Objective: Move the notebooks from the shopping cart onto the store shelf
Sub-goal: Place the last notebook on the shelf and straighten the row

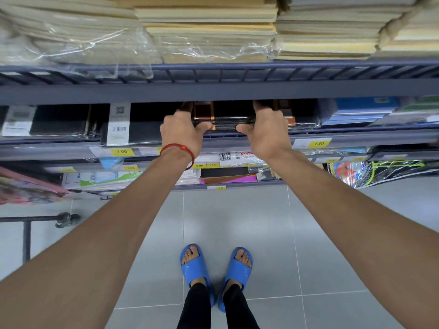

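Note:
A stack of dark notebooks point(225, 119) with brown and orange trim sits in the middle tier of the grey store shelf point(213, 91). My left hand point(183, 132) grips the stack's left end, thumb under the front edge, fingers reaching back out of sight. My right hand point(266, 131) holds the right end the same way. A red string bracelet circles my left wrist. The back of the stack is hidden under the shelf above. Of the shopping cart, only a dark metal bar and wheel point(64, 219) show at the left.
Black wrapped notebooks point(133, 131) lie left of the stack, blue ones point(356, 112) to the right. Cream paper stacks point(209, 32) fill the tier above. Yellow price tags line the shelf edges. Lower tiers hold coloured stationery. My feet in blue slippers stand on grey floor tiles.

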A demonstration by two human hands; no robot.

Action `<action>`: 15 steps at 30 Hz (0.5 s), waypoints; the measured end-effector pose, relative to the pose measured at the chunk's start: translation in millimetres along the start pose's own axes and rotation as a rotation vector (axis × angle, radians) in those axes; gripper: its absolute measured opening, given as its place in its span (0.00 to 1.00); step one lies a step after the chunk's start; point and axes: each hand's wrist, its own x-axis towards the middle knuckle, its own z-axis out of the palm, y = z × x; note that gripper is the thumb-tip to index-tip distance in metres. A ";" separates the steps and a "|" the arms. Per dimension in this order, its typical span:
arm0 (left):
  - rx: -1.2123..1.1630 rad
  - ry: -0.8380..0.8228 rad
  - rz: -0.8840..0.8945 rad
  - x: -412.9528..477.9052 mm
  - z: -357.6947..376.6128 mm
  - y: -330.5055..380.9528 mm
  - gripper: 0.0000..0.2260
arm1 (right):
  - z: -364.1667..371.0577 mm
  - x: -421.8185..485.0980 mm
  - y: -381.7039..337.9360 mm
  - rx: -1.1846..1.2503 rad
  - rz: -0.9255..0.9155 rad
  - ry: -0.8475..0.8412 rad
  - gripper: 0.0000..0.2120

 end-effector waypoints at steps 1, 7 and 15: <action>0.012 0.001 -0.001 0.4 -0.1 0.1 0.22 | -0.4 -0.4 0.0 -0.014 0.000 0.001 0.16; 0.061 0.007 0.011 2.8 -1.1 2.2 0.23 | 1.9 0.8 0.1 -0.062 -0.025 0.009 0.15; -0.030 -0.002 -0.040 -2.4 4.1 -3.4 0.18 | -2.3 -8.1 -1.4 0.015 -0.018 0.015 0.13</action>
